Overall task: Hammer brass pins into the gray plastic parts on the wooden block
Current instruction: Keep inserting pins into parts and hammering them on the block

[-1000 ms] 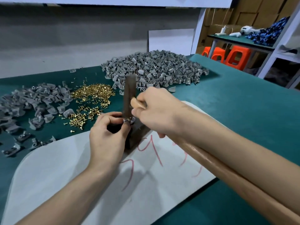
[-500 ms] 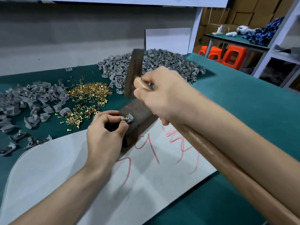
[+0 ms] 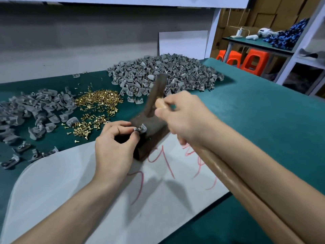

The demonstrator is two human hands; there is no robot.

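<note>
Left hand [image 3: 114, 148] pinching gray part [image 3: 141, 129] on wooden block [image 3: 149, 136]; right hand [image 3: 184, 118] gripping hammer [image 3: 155, 95], head blurred above block.

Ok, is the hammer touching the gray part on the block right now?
Apart. The head view shows the hammer raised, with bare block showing between it and the gray part that the left hand pinches.
</note>
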